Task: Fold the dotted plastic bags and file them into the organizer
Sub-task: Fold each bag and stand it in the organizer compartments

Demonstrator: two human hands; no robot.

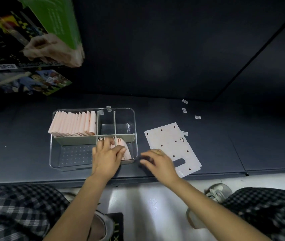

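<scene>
A clear plastic organizer (56, 150) with grey dividers sits on the dark shelf. Its back left compartment holds a row of several folded pink bags (72, 124). My left hand (107, 153) reaches into the front right compartments, fingers resting on the folded pink bags (127, 150) standing there. My right hand (157, 162) hovers just right of the organizer, fingers loosely curled and holding nothing, its image blurred. A flat stack of pale dotted plastic bags (171, 145) with a cut-out handle lies on the shelf to the right, partly under my right hand.
Small white labels (184, 110) lie scattered on the shelf behind the flat bags. Boxed goods (34, 82) and a green box (58, 20) hang at the upper left. My knees in checked trousers and shoes fill the bottom.
</scene>
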